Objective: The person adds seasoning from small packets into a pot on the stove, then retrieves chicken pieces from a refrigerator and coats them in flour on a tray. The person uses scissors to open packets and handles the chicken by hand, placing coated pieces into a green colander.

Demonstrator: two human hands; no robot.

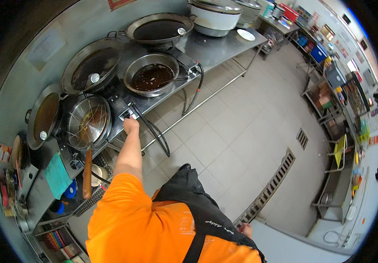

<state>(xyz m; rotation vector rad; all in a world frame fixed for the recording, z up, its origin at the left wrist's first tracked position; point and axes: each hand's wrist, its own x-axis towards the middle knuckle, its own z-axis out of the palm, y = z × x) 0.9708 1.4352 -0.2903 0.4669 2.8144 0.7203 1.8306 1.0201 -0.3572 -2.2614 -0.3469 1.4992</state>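
My left hand (131, 125) reaches out to a control knob (127, 116) at the front of a gas burner, its fingers round the knob. Left of it, a wire-mesh strainer (101, 120) with a wooden handle (87, 171) rests over a metal basin (109, 126). Above the hand stands a steel bowl (167, 88) of dark liquid with a utensil in it. Large woks (67, 79) of dark liquid, with dial thermometers (95, 78) at their rims, line the wall. My right hand (246, 230) hangs low by the black apron (182, 187), partly hidden; what it holds cannot be told.
Black gas hoses (157, 133) loop below the steel table's edge (221, 62). A teal cloth (58, 176) lies at left. Large white cookers (215, 18) and a white plate (246, 35) stand farther along. A floor drain grate (268, 192) crosses the tiles; shelves and a yellow chair (340, 153) stand right.
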